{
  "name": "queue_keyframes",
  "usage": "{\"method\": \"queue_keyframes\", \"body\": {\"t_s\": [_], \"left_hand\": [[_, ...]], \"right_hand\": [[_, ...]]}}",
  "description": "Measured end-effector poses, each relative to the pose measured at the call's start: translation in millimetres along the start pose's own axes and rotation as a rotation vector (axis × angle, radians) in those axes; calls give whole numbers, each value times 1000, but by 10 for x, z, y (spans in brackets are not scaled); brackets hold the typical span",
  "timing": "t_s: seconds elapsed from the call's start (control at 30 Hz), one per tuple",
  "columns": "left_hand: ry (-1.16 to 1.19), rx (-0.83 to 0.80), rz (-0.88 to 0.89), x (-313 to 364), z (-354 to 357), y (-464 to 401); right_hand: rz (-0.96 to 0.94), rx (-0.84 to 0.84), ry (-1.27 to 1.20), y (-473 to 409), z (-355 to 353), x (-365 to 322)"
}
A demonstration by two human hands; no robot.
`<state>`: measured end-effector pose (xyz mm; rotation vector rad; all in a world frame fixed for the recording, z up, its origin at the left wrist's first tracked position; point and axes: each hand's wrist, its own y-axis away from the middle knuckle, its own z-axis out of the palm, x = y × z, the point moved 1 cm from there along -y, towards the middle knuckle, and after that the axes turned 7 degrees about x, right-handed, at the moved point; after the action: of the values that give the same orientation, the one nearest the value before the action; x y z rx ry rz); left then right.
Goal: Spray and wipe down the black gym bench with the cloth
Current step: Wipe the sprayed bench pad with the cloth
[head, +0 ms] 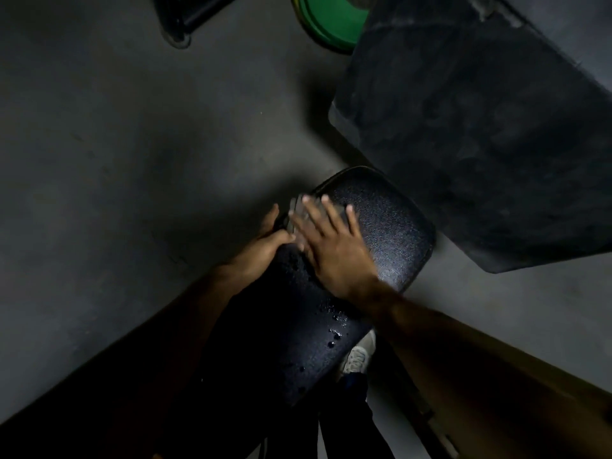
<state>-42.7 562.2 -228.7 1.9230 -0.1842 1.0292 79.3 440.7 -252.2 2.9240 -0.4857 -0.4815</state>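
Both hands on bench (381, 226): right hand (334, 250) flat, pressing grey cloth (298, 215); left hand (261, 241) gripping pad edge. Sweep toward droplets (334, 326), overlapping strokes.

- The cloth (295, 216) is mostly hidden under the right hand (334, 246); only a grey, blurred edge shows.
- The near end of the black gym bench (381, 223) is lost in deep shadow.
- The green weight plate (331, 21) is cut by the top edge.
- Only the toe of a shoe (359, 356) shows beside the bench.
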Motion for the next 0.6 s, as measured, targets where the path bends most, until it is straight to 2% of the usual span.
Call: {"method": "queue_keyframes", "body": {"t_s": [0.1,0.2,0.4,0.47,0.6], "left_hand": [[-99,24,5,-43,5,2],[-258,11,43,-103,25,9],[-237,62,43,-142,55,0],[-160,109,47,-161,38,-8],[10,116,-73,-99,-16,-28]], "right_hand": [[-12,4,19,504,88,-37],[133,21,-10,725,42,132],[414,94,-62,130,-56,402],[403,59,-68,-99,-69,319],[166,-25,-33,-180,-50,-67]]}}
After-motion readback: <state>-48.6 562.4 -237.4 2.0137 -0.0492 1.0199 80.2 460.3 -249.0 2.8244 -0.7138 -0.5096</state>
